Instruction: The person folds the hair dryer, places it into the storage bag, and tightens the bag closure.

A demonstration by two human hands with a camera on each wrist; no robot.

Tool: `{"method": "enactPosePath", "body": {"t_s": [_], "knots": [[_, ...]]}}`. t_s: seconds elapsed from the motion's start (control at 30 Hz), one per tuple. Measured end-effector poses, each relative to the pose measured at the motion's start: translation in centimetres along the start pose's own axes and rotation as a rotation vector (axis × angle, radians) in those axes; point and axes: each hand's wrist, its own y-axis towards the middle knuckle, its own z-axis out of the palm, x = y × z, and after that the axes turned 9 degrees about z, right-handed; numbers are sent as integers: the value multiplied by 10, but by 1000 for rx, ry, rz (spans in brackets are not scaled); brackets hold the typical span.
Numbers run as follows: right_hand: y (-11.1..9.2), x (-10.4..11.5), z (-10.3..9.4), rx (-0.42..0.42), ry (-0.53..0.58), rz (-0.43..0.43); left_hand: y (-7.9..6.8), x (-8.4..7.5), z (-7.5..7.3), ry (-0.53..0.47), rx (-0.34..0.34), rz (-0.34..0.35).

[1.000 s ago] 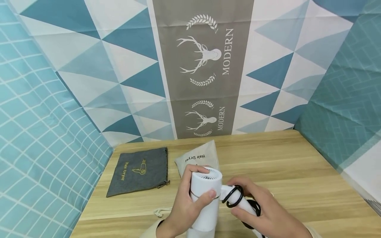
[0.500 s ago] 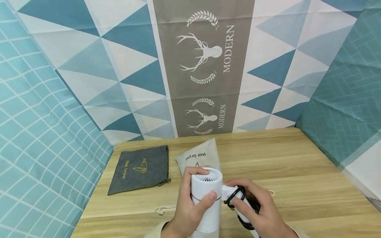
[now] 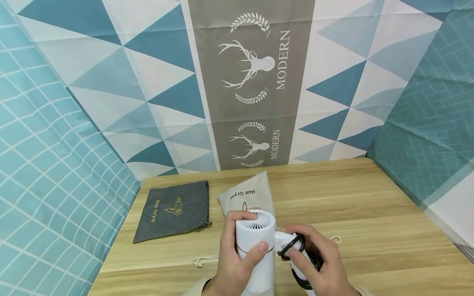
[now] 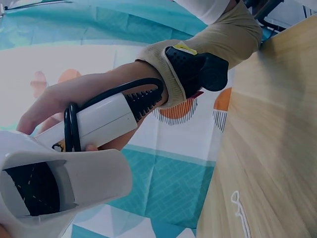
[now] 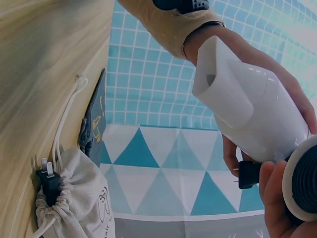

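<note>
A white hair dryer (image 3: pixel 259 271) stands in the head view with its slotted round end up. My left hand (image 3: pixel 235 263) grips its body, with the fingertips over the slotted end and the thumb across the front. My right hand (image 3: pixel 327 265) holds the handle (image 3: pixel 300 263), thumb against the black cord (image 3: pixel 303 242) wound round it. In the left wrist view the nozzle (image 4: pixel 106 171) has a flattened opening, and the cord (image 4: pixel 70 126) loops over the handle. A black plug (image 5: pixel 248 174) shows by the dryer in the right wrist view.
Beyond the hands lies a beige drawstring pouch (image 3: pixel 252 191) printed "Hair Dryer". Another plug (image 5: pixel 48 184) pokes from its mouth. A dark grey pouch (image 3: pixel 174 211) lies flat at the left of the wooden table (image 3: pixel 370 197). Patterned sheets (image 3: pixel 255 94) enclose the back and sides.
My right thumb has moved up the handle onto the cord loops, and the right hand has shifted slightly left. The left hand keeps its hold. The pouches have not moved.
</note>
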Motion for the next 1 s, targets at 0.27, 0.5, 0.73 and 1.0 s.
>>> {"method": "enactPosePath", "body": {"t_s": [0.27,0.5,0.73,1.0], "knots": [[-4,3,3,-51,-25,22,0,-1,2,-3,3,19],[-7,4,10,-142,-136,46,0,0,3,-17,0,23],[-13,3,17,-191,-103,64,-4,5,10,-49,-4,55],[-25,6,31,-293,-146,177,-18,13,17,24,-58,147]]}}
